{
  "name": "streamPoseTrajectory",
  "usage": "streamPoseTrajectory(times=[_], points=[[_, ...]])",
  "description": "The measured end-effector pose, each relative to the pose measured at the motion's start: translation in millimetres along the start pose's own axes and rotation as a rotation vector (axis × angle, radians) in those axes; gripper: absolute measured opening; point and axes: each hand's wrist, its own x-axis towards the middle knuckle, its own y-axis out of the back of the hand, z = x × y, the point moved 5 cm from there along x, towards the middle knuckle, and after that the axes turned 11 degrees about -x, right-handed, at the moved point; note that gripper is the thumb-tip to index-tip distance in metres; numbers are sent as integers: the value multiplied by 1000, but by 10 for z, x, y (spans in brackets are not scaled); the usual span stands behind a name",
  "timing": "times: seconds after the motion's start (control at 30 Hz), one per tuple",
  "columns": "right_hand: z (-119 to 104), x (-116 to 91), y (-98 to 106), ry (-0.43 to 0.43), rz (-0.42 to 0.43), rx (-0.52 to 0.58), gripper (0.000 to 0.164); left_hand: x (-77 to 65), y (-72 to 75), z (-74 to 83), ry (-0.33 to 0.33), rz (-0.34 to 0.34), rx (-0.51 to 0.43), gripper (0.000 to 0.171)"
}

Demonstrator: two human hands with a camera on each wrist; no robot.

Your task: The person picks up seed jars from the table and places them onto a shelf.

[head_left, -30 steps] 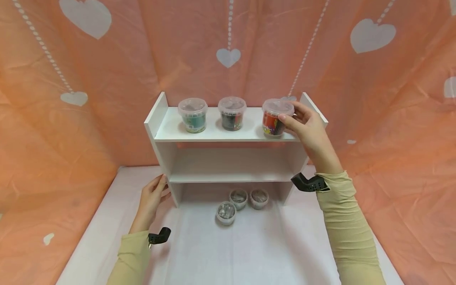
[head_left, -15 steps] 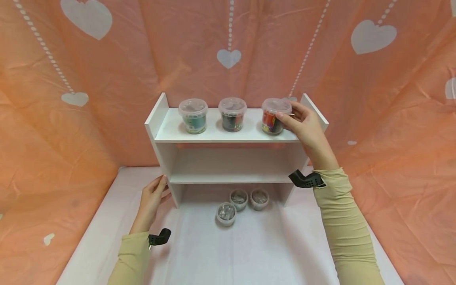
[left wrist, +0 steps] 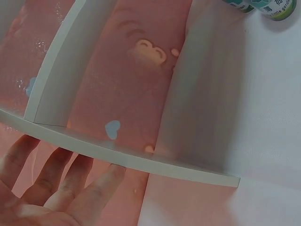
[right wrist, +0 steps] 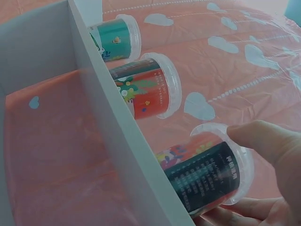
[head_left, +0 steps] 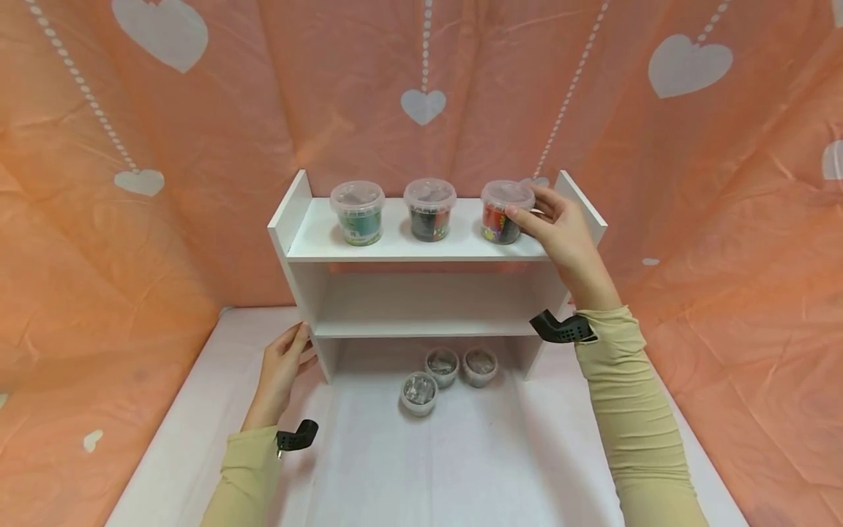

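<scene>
On the right part of the top shelf stands a red-and-black labelled plastic cup with a clear lid (head_left: 502, 219). My right hand (head_left: 566, 238) grips it from the right, thumb in front near the lid; the right wrist view shows the same cup (right wrist: 204, 174) between thumb and fingers. A dark-labelled lidded cup (head_left: 429, 212) stands mid-shelf, and a green-labelled one (head_left: 358, 216) to its left. My left hand (head_left: 279, 369) is at the outside of the left side panel. In the left wrist view its straight fingertips (left wrist: 117, 172) touch that panel's edge.
The white shelf unit (head_left: 421, 329) has a bare middle shelf and raised side panels. Under it, on the white table (head_left: 421, 468), stand 3 cups, one being a small lidded cup (head_left: 418, 391). A pink curtain with hearts (head_left: 356, 73) hangs behind.
My right hand has shifted the red-and-black cup slightly left and back along the top shelf. The left hand has stayed at the side panel.
</scene>
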Motion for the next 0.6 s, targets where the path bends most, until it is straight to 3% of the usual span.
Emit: streamPoseTrajectory(times=[0.17,0.27,0.6], points=[[-20,-1,4,-6,-5,-58,65,28,4,12,-3,2,4,63],[-41,-18,30,34,33,-39,65,45,-5,27,-9,-2,-6,63],[-18,-363,150,335,281,140,38,27,6,6,-3,-14,-10,63]])
